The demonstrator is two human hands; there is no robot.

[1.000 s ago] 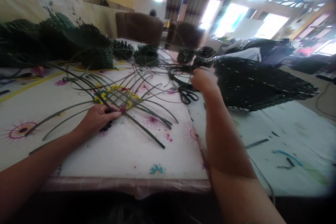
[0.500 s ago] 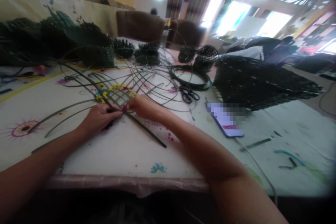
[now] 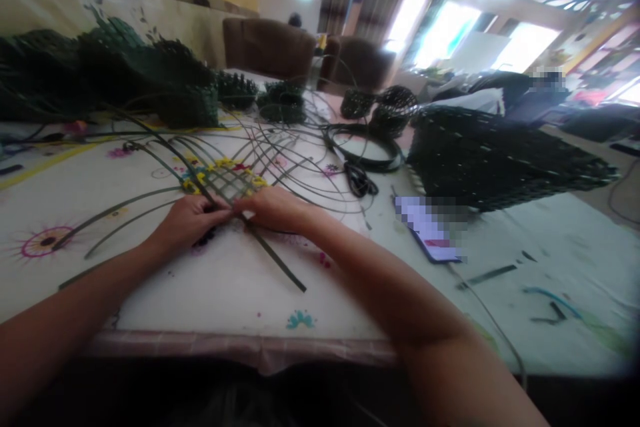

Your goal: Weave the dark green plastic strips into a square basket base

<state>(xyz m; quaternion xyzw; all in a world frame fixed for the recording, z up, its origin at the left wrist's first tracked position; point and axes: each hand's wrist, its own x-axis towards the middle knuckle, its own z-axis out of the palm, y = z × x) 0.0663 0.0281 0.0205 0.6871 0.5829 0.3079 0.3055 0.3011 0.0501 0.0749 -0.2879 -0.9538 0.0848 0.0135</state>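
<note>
A lattice of crossed dark green strips (image 3: 227,181) lies on the patterned tablecloth, its long ends fanning out in curves. At its near edge my left hand (image 3: 193,217) pinches a strip between thumb and fingers. Right beside it, my right hand (image 3: 265,207) is closed at the same crossing, fingertips almost meeting the left ones. From between the hands a flat green strip (image 3: 277,260) slants down toward the table's front edge. Yellow bits (image 3: 190,185) show along the lattice's rim. The right hand's fingertips are partly hidden.
Black-handled scissors (image 3: 360,179) lie near a coil of strip (image 3: 367,157). A large dark woven basket (image 3: 500,157) lies on the right, behind a phone (image 3: 425,230) with a cable. More woven pieces (image 3: 185,83) fill the back left. Cut scraps (image 3: 493,275) lie front right.
My right hand has come down slightly and closer to the left fingertips. The loose end of the slanting strip has shifted a little left and down. My left hand stays nearly still.
</note>
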